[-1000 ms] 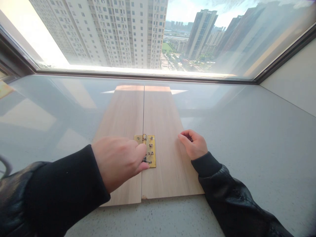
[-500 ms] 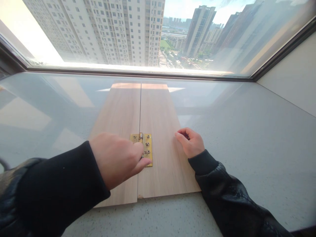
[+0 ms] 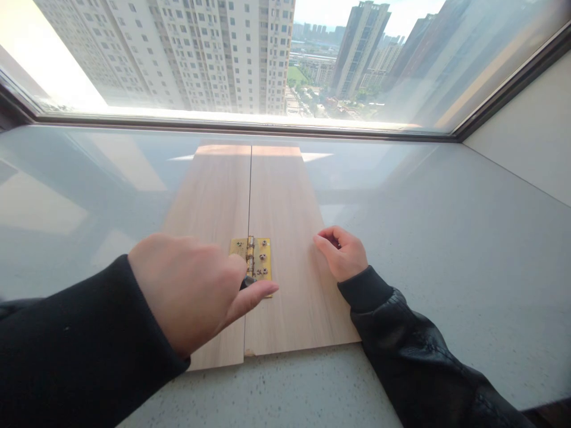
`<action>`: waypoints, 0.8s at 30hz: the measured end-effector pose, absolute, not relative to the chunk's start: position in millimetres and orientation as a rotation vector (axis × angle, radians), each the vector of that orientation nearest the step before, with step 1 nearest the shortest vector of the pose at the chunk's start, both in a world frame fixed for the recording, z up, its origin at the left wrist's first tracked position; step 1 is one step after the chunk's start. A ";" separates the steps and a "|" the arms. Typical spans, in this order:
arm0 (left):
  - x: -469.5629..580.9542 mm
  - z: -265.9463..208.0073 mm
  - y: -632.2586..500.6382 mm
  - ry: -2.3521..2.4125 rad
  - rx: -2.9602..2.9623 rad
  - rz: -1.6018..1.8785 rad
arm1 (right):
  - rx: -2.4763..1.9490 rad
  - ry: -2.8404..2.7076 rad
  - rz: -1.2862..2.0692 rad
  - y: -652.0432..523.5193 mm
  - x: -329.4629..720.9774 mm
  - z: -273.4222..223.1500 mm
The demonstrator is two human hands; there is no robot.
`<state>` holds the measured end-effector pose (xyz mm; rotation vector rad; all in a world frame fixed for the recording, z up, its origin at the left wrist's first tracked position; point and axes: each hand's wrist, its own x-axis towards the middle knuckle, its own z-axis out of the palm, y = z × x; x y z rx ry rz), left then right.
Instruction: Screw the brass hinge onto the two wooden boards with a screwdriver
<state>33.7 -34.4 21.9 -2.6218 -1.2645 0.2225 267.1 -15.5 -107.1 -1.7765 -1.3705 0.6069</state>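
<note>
Two pale wooden boards, a left one and a right one, lie side by side with a thin seam between them. A brass hinge spans the seam, with several cross-head screws showing in its leaves. My left hand is closed over the hinge's left leaf, thumb stretched across toward the right leaf. A small black tool, mostly hidden, shows between its thumb and fingers. At the right board's right edge rests my right hand, fingers curled with thumb and forefinger pinched together; anything in the pinch is hidden.
The boards lie on a speckled white sill. Behind them runs a dark window frame with tall buildings beyond the glass. A white wall rises at the right.
My left hand has turned and shifted slightly left, uncovering more of the hinge's knuckle and the black tool. My right hand keeps its pose. The whole view has shifted a little.
</note>
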 end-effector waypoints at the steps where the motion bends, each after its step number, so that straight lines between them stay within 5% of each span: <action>1: 34.4 21.2 -35.9 -1.252 -2.613 0.233 | -1.777 -1.370 0.606 -15.7 266.9 -106.7; 9: 28.9 20.9 -27.4 -0.908 -2.863 0.221 | -1.770 -1.366 0.605 -14.8 267.3 -107.7; 17: 26.2 20.4 -34.2 -1.320 -2.647 0.303 | -1.768 -1.378 0.617 -15.6 266.6 -106.8; 24: 31.3 18.0 -29.9 -1.052 -2.742 0.292 | -1.772 -1.380 0.621 -15.9 266.0 -105.5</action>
